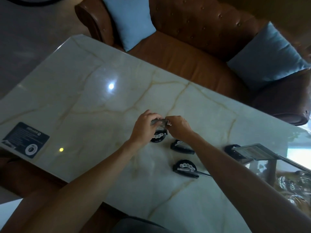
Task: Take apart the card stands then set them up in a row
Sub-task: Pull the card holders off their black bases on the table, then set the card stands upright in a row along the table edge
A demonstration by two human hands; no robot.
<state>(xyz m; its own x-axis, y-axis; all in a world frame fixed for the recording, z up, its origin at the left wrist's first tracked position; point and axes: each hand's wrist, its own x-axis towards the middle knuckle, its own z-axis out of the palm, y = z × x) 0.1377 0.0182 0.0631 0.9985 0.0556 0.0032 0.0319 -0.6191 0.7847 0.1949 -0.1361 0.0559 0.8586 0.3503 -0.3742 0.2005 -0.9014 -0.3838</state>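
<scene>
Several black half-round card stands sit on the marble table (84, 91). Both hands meet over one stand (158, 137) near the table's middle. My left hand (145, 126) and my right hand (178, 126) both pinch the clear card (159, 122) that sticks up from its base. Two more bases lie to the right, one (181, 147) close to my right wrist and one (185, 168) nearer me. A fourth stand (234, 151) at the right still carries a clear card (254, 151) with print on it.
A dark printed card (27, 139) lies flat at the table's left edge. A brown leather sofa (202, 39) with two blue cushions (129, 21) runs along the far side. The glossy right end of the table mirrors the room.
</scene>
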